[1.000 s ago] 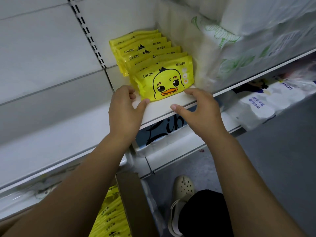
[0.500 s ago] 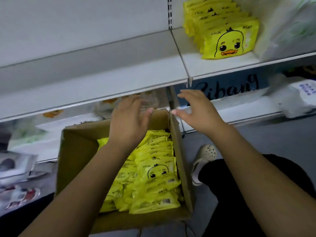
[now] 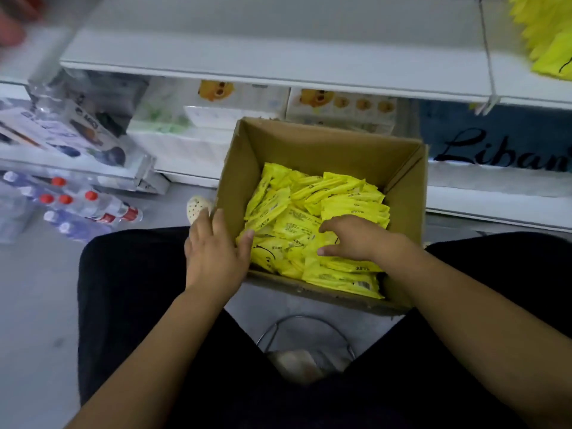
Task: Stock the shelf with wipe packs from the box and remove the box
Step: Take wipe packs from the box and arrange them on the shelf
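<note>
An open cardboard box (image 3: pixel 405 193) stands on the floor between my knees, holding several yellow wipe packs (image 3: pixel 346 196) in a loose pile. My left hand (image 3: pixel 213 252) sits over the box's near left corner, fingers outside the wall and thumb inside against the packs. Inside the box, my right hand (image 3: pixel 356 239) lies on top of the pile, fingers bent down over the packs and thumb spread apart from them. At the top right edge, stocked yellow packs (image 3: pixel 551 41) stand on the white shelf (image 3: pixel 278 72).
Red-capped water bottles (image 3: pixel 77 205) lie on the floor at left. Tissue packages (image 3: pixel 235 109) fill the lower shelf behind the box. A light shoe (image 3: pixel 198 205) shows by the box's left side. A metal ring frame (image 3: pixel 309 332) is below, between my legs.
My view has dropped from the shelf to the box. Both hands came down from the shelf edge; the right went into the box onto the packs, the left to its near left corner.
</note>
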Action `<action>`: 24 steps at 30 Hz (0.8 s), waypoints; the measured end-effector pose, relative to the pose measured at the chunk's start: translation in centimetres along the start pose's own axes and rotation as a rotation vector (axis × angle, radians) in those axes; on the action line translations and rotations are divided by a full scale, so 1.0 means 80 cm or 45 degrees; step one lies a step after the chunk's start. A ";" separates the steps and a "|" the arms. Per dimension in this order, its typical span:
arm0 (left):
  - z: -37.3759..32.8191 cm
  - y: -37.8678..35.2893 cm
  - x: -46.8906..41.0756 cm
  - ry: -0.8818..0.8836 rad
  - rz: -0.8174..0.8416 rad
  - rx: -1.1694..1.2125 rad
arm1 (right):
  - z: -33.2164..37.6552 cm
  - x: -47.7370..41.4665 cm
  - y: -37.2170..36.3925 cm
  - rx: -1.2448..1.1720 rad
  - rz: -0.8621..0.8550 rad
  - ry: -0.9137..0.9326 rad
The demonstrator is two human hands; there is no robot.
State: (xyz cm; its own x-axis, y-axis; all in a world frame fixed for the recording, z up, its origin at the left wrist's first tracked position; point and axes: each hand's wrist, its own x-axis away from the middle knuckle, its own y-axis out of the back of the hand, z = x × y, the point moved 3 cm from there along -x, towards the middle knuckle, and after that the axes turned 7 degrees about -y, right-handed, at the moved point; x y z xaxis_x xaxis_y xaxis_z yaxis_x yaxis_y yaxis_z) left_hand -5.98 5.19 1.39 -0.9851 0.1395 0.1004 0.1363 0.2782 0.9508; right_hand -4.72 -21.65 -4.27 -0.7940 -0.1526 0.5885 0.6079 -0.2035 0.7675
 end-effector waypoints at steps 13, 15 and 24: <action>0.044 -0.040 0.033 0.102 0.404 0.380 | -0.026 0.014 -0.050 -0.209 0.203 -0.275; 0.045 -0.043 0.033 0.100 0.390 0.396 | -0.025 0.009 -0.055 -0.219 0.119 -0.295; 0.042 -0.044 0.031 0.114 0.386 0.434 | 0.005 0.022 -0.050 -0.643 -0.098 -0.187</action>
State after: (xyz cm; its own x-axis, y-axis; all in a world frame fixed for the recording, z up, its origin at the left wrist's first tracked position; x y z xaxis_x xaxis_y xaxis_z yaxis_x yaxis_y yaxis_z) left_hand -8.52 7.77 -2.71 -0.8987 0.1842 0.3979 0.4312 0.5362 0.7256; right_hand -8.58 -20.72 -6.21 -0.8052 0.0109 0.5929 0.4424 -0.6548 0.6128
